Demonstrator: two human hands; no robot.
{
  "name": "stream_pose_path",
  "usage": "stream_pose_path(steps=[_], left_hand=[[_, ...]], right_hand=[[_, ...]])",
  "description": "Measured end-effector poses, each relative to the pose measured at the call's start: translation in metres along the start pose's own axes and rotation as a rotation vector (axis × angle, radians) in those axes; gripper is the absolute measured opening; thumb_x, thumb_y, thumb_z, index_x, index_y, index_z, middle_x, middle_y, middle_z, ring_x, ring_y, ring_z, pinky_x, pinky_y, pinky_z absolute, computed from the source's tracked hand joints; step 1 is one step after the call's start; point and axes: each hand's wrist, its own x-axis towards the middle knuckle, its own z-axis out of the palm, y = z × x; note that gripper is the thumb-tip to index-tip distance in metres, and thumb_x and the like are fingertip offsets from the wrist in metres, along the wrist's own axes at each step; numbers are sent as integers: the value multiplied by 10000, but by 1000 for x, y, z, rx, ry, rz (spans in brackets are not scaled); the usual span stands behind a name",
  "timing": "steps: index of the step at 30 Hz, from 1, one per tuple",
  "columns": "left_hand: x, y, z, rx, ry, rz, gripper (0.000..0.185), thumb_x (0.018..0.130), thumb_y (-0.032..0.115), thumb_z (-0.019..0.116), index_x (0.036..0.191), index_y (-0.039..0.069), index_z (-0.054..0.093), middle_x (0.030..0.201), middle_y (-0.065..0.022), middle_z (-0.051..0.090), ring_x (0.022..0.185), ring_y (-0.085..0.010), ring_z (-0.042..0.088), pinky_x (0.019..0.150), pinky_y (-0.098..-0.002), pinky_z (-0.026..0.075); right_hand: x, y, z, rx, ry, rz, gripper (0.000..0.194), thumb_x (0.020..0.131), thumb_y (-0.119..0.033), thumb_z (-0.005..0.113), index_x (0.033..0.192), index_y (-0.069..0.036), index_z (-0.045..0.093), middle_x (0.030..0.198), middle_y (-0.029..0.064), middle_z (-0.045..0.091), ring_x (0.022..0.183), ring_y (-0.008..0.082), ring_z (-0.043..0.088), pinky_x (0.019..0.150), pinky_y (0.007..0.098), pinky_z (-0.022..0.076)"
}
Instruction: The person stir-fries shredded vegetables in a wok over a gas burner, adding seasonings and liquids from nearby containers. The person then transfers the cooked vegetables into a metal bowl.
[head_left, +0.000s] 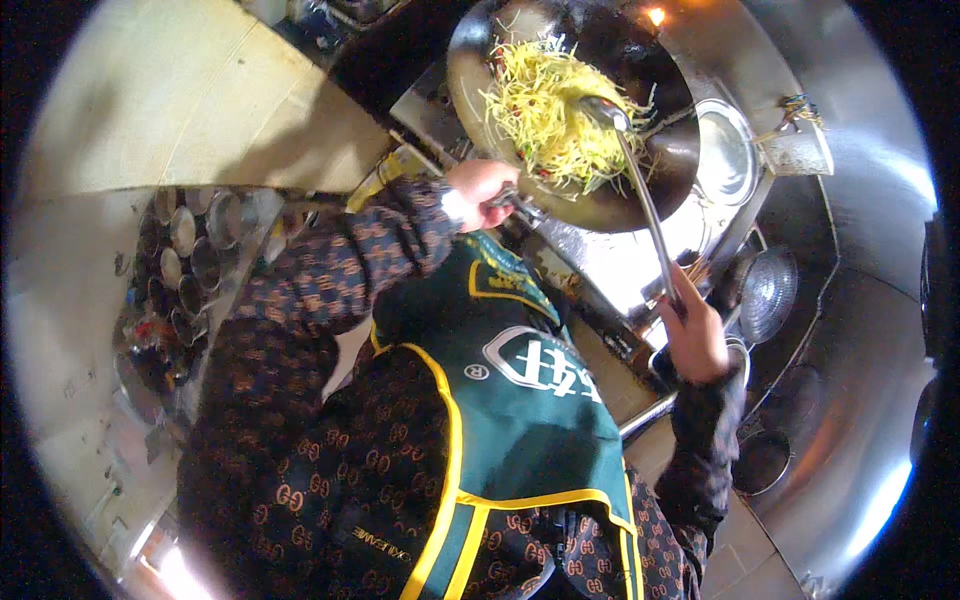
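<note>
My left hand (484, 193) is closed around the handle of a large dark wok (675, 161). A heap of pale yellow shredded food (551, 112), with bits of red and green among it, lies in the wok. My right hand (694, 330) grips the long handle of a metal cooking ladle (643, 184). Its bowl rests in or just over the shreds; exactly how deep I cannot tell.
A small flame (657, 15) shows beyond the wok's far rim. To the right are a round metal basin (726, 154) and a perforated strainer (769, 292). Bowls and pans (182, 232) crowd a surface at the left. A metal wall (874, 247) curves along the right side.
</note>
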Motion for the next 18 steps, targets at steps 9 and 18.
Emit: stream_pose_path(steps=[9,18], left_hand=[[127,50,48,98,37,73,136,879,181,590,872,53,546,722,-81,571,589,-176,582,403,-269,443],[151,63,55,248,119,121,143,851,199,578,812,62,573,677,-79,580,503,-214,558,410,-353,461]], right_hand=[[20,6,33,-89,22,56,615,876,-116,583,1462,-97,400,926,270,673,878,415,674,825,471,527],[194,13,76,657,259,90,608,858,-67,629,1433,-75,432,738,76,609,527,145,540,450,317,453]])
